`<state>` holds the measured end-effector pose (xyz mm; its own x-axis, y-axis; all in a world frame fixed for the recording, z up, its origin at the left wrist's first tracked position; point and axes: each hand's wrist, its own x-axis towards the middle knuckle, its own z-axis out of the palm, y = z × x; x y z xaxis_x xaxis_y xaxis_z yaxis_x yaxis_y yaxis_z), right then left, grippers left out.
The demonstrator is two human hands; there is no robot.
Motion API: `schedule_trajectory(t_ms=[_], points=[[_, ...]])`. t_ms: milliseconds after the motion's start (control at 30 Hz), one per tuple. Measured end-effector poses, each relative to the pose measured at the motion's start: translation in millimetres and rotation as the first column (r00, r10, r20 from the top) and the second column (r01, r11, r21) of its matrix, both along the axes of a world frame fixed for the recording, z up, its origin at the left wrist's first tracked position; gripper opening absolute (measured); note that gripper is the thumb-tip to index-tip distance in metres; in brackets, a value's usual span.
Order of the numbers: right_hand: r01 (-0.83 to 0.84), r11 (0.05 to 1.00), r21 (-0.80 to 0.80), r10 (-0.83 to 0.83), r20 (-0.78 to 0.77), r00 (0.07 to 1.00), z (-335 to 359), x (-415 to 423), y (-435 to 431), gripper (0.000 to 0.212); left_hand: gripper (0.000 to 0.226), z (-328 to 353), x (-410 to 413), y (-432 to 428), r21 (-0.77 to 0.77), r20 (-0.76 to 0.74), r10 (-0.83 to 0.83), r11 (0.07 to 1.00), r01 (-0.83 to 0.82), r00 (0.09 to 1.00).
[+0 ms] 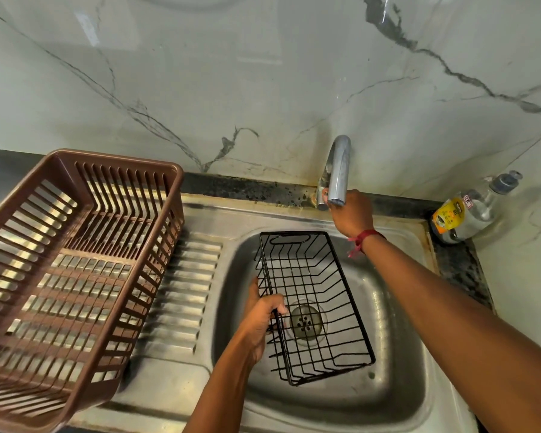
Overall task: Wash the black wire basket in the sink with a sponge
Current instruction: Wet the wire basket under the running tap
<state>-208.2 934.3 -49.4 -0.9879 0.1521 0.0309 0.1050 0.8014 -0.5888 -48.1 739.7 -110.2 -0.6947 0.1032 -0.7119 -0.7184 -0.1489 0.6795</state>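
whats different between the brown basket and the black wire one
The brown plastic basket has broad flat slats; the black wire basket is a thin open grid. The brown one looks clearly larger than the black one. The brown one sits untouched on the draining board; the black one is tilted in the sink, gripped by the left hand, while the right hand holds the tap. Both are rectangular and empty.

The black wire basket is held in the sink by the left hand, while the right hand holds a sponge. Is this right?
Not quite. The right hand holds no sponge; it grips the tap, as the head view shows. The left hand does hold the black wire basket in the sink.
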Motion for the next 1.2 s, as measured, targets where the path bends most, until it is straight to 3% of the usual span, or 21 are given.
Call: schedule_trajectory(t_ms=[100, 200, 267, 333, 433, 500, 600, 700, 767, 833, 933, 1033, 1100, 1167, 1200], points=[[-0.078, 0.996, 0.043, 0.072, 0.127, 0.989, -13.0, -11.7, -3.5, 0.027, 0.141, -0.5, -4.0, 2.2, 0.001, -0.015, -0.004, 1.0, 0.004, 1.0], [-0.344, 0.931, 0.121, 0.3, 0.283, 0.911, -33.9, -18.8, -3.8, 0.053, 0.143, -0.7, -5.8, 3.0, 0.006, -0.02, -0.009, 1.0, 0.01, 1.0], [-0.393, 0.909, 0.14, 0.33, 0.333, 0.883, -35.8, -21.9, 0.1, 0.061, 0.142, -0.6, -6.5, 3.2, 0.006, -0.026, -0.012, 1.0, 0.012, 1.0], [-0.376, 0.92, 0.113, 0.328, 0.306, 0.894, -30.0, -15.8, 0.7, 0.055, 0.141, 0.0, -5.7, 4.0, 0.012, -0.022, 0.0, 1.0, 0.0, 1.0], [-0.232, 0.952, 0.2, 0.227, 0.049, 0.973, -28.9, 25.2, -10.2, 0.047, 0.139, 0.5, -3.4, 8.1, 0.026, -0.024, 0.032, 0.999, -0.031, 0.999], [-0.146, 0.975, 0.166, 0.155, -0.046, 0.987, -41.8, 64.0, -26.4, 0.046, 0.137, 5.5, -2.0, 13.5, 0.026, -0.026, 0.033, 0.999, -0.032, 0.999], [-0.113, 0.985, 0.134, 0.106, 0.056, 0.993, -73.9, 97.4, -48.9, 0.055, 0.123, 13.0, -0.3, 24.8, 0.041, -0.036, 0.034, 0.999, -0.032, 0.999], [-0.078, 0.987, 0.139, 0.049, 0.207, 0.977, -95.3, 98.9, -57.2, 0.064, 0.132, 21.8, -3.8, 30.6, 0.089, -0.068, 0.041, 0.995, -0.035, 0.997], [-0.118, 0.971, 0.209, 0.073, 0.21, 0.975, -98.2, 97.9, -56.4, 0.066, 0.134, 23.4, -8.2, 32.0, 0.115, -0.089, 0.031, 0.993, -0.021, 0.996], [-0.242, 0.919, 0.311, 0.208, 0.14, 0.968, -95.7, 100.3, -52.3, 0.07, 0.132, 22.6, -12.9, 32.3, 0.116, -0.12, 0.019, 0.993, -0.005, 0.993], [-0.483, 0.748, 0.456, 0.499, 0.094, 0.861, -95.0, 104.4, -46.1, 0.078, 0.124, 24.7, -19.4, 32.2, 0.08, -0.18, -0.008, 0.997, 0.023, 0.984], [-0.583, 0.627, 0.517, 0.614, 0.133, 0.778, -92.7, 96.3, -29.2, 0.063, 0.117, 18.6, -19.5, 34.8, 0.083, -0.157, 0.068, 0.995, -0.056, 0.985], [-0.506, 0.7, 0.505, 0.504, 0.153, 0.85, -90.9, 90.0, -18.5, 0.062, 0.114, 16.2, -17.8, 36.3, 0.106, -0.135, 0.127, 0.988, -0.113, 0.983], [-0.293, 0.859, 0.42, 0.251, 0.154, 0.956, -88.0, 86.9, -19.0, 0.068, 0.105, 19.0, -18.6, 40.3, 0.1, -0.148, 0.144, 0.986, -0.13, 0.978], [-0.206, 0.895, 0.396, 0.162, 0.14, 0.977, -87.8, 86.5, -24.0, 0.071, 0.103, 21.3, -19.8, 42.7, 0.108, -0.147, 0.161, 0.983, -0.146, 0.976]])
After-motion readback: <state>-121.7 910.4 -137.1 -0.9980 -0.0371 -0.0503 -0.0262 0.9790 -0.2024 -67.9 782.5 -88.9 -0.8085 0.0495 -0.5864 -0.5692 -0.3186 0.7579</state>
